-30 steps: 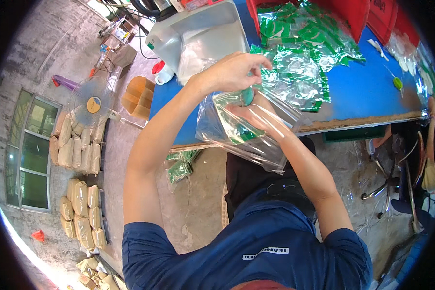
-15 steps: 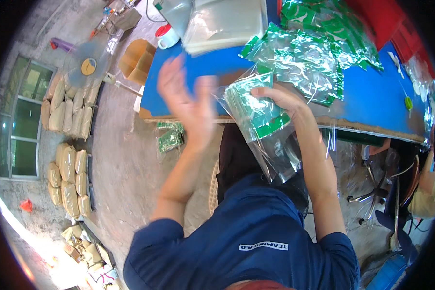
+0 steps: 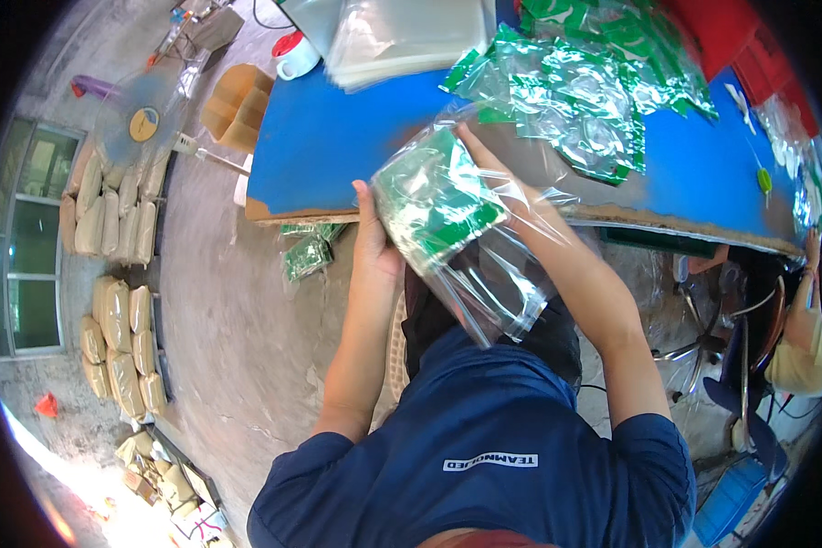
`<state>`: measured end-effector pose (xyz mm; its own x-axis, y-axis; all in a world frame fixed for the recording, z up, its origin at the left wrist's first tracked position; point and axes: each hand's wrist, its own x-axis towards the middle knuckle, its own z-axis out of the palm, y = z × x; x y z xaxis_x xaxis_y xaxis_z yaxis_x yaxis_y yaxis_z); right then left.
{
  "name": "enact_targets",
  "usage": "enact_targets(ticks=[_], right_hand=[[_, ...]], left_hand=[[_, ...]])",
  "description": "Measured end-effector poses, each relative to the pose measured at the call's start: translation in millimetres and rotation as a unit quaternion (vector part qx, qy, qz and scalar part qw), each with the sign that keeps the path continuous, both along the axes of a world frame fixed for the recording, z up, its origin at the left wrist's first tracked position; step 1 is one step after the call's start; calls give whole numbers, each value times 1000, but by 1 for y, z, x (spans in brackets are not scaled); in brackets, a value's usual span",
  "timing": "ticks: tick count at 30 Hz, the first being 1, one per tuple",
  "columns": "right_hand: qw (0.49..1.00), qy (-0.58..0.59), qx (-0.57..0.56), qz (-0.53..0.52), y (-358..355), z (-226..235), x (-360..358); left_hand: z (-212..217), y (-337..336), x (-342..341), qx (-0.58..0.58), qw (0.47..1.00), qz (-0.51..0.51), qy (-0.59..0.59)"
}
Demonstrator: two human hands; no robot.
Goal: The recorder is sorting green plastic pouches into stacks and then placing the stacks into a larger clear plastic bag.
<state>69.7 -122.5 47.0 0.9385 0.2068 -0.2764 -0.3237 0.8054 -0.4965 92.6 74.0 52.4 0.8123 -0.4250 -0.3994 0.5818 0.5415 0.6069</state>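
Observation:
A stack of green-and-clear packets (image 3: 434, 196) sits inside a large clear plastic bag (image 3: 489, 283), tilted over my lap at the table's front edge. My left hand (image 3: 374, 233) grips its left side, thumb up along the edge and the other fingers hidden behind. On the far right side my right hand (image 3: 498, 173) holds the bag, partly covered by loose film. The bag's slack end hangs toward my body. Beyond it, more flat green-and-clear packets (image 3: 575, 110) lie in a loose pile on the blue table (image 3: 338, 128).
A stack of clear plastic bags (image 3: 406, 41) and a white mug with red inside (image 3: 297, 57) stand at the table's back left. Wrapped green bundles (image 3: 308, 256) lie on the floor. A cardboard box (image 3: 237, 108), a fan (image 3: 142, 125) and filled tan sacks (image 3: 119, 347) are at left. Another person (image 3: 799, 342) sits at right.
My left hand has come down from the air, right and inward, onto the bag's left side. The bag has shifted left and turned, and my right hand has moved along its far edge.

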Motion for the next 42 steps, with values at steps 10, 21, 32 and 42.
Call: enact_targets(ticks=[10,21,32,42], right_hand=[[981,43,168,-86,22,15,-43],[941,5,268,-205,45,17,-62],[995,63,76,-35,33,18,-59],[973,56,-197,-108,55,-15,-22]], left_hand=[[-1,14,17,45,998,-21,42],[3,15,7,42,997,-30,57],[-3,43,2,11,995,46,93],[36,54,7,42,999,-17,16]])
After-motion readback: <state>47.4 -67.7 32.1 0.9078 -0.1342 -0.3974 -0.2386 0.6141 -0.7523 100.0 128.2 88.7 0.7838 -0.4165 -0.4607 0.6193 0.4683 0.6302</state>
